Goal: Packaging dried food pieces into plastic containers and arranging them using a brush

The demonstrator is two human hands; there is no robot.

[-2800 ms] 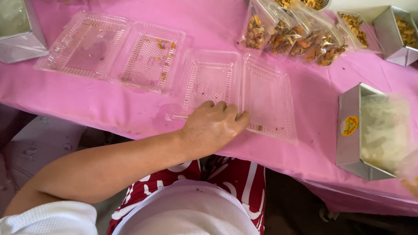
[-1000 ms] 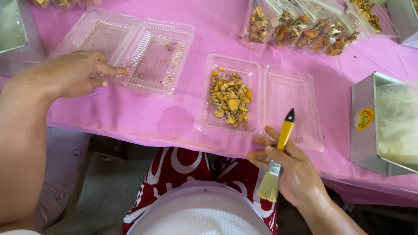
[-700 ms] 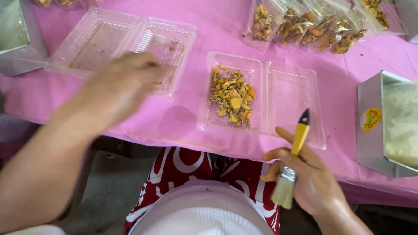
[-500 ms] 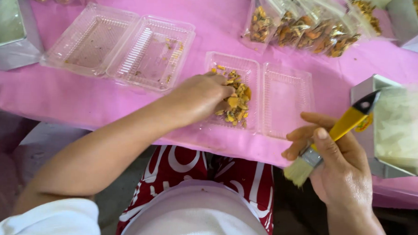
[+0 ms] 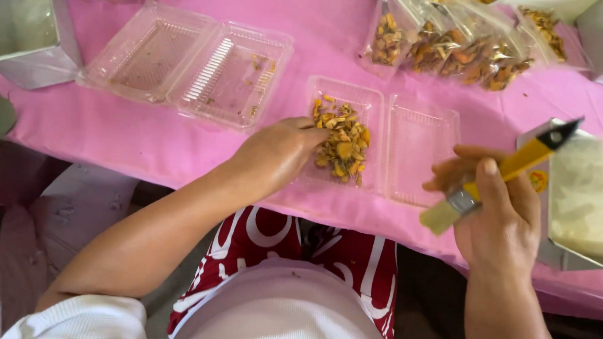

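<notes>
The left hand point(image 5: 278, 155) rests on the near-left edge of the clamshell point(image 5: 344, 134) on the counter point(image 5: 147, 142), fingers loose, touching the snacks point(image 5: 342, 141). The right hand point(image 5: 499, 212), well right, grips a brush point(image 5: 498, 178), handle pointing up-right, bristles toward the clamshell.

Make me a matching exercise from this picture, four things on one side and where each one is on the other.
1. yellow-handled pastry brush
2. orange-brown food pieces
3. empty clear hinged plastic box
4. square metal tin

a. far right table edge
b. in the right hand
c. upper left on the pink tablecloth
d. under the left hand fingertips

Pairs: 1-b, 2-d, 3-c, 4-a
</notes>
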